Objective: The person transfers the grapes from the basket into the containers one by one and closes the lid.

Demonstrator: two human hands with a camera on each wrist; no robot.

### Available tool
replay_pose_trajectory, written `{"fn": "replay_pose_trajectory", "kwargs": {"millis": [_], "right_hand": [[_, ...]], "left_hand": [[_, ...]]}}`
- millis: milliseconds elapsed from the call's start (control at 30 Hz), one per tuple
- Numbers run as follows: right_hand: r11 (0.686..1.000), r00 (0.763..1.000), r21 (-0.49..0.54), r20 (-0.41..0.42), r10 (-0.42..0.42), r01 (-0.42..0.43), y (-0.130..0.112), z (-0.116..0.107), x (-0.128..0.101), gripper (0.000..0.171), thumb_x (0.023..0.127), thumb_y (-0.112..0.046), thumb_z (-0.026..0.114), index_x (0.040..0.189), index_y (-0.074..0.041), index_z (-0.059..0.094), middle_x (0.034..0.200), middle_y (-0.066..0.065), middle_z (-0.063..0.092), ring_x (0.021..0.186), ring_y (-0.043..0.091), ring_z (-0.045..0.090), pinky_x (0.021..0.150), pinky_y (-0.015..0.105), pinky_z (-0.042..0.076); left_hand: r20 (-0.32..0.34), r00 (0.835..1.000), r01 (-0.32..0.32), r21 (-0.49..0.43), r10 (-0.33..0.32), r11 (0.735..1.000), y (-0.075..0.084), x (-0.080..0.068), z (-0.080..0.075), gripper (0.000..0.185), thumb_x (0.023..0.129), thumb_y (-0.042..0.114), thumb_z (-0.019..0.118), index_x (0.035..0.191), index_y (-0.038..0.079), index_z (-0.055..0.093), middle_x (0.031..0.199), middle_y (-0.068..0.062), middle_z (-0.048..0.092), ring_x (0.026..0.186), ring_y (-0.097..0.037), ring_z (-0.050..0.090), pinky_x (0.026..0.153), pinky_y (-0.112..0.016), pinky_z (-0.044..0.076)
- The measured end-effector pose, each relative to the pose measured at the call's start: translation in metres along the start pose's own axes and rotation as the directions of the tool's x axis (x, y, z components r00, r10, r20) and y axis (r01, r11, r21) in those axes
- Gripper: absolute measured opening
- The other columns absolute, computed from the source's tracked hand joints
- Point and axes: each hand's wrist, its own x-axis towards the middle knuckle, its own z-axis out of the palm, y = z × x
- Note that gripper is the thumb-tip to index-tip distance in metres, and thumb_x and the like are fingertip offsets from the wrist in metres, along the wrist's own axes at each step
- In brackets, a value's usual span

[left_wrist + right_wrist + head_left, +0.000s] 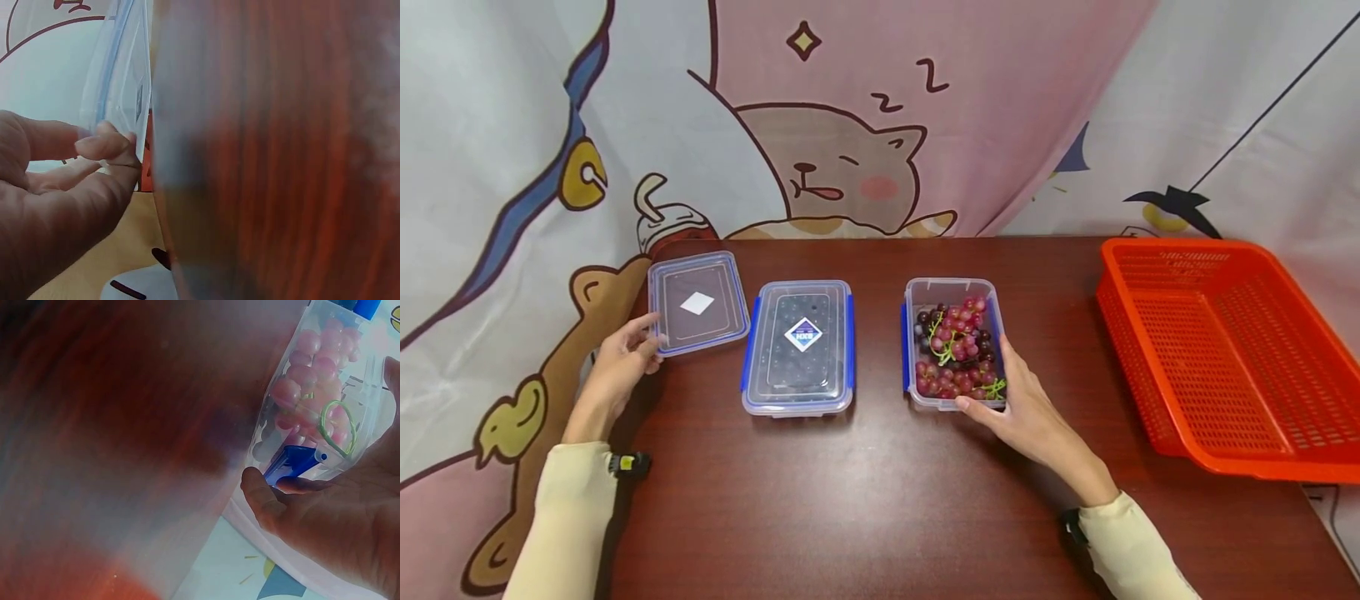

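Observation:
My left hand point(619, 367) pinches the left edge of a clear plastic lid point(715, 283) with a white diamond label; in the left wrist view, thumb and fingertips meet at the lid's rim point(119, 69). The lid lies at the table's far left. My right hand point(1037, 417) grips the right side of an uncovered plastic container point(951, 287), thumb at its front corner. Inside are red and dark grapes point(958, 333) on green stems. Beside a blue side clip point(292, 461) in the right wrist view is my thumb. Between the hands stands a lidded container point(790, 371) with dark contents.
A red plastic basket point(1165, 392) stands at the right of the brown table point(850, 517). Behind the table hangs a curtain point(1000, 100) printed with cartoon animals, which also runs along the left side.

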Motion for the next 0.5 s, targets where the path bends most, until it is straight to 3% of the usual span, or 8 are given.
{"fn": "replay_pose_trajectory", "kwargs": {"millis": [167, 500], "right_hand": [[1.000, 1.000, 0.004, -0.002, 0.001, -0.001, 0.0012, 0.0008, 0.0006, 0.125, 0.096, -0.054, 0.081, 0.176, -0.012, -0.006, 0.178, 0.025, 0.011, 0.159, 0.053, 0.018, 0.115, 0.083, 0.021], [1.000, 1.000, -0.007, 0.000, 0.019, -0.019, 0.0032, 0.0013, 0.0007, 0.126, 0.096, -0.058, 0.080, 0.175, -0.012, -0.007, 0.178, 0.026, 0.011, 0.159, 0.054, 0.018, 0.116, 0.081, 0.022]], "left_hand": [[-0.011, 1.000, -0.026, -0.228, 0.024, 0.973, -0.0010, -0.0042, 0.0004, 0.053, 0.108, -0.007, 0.056, 0.160, -0.005, 0.043, 0.097, -0.001, 0.058, 0.073, -0.008, 0.059, 0.062, -0.018, 0.050], [-0.018, 0.997, -0.072, -0.381, 0.071, 0.922, 0.0073, -0.0095, 0.0026, 0.053, 0.109, -0.005, 0.059, 0.161, 0.001, 0.046, 0.104, -0.005, 0.057, 0.077, -0.010, 0.059, 0.065, -0.018, 0.051]]}}
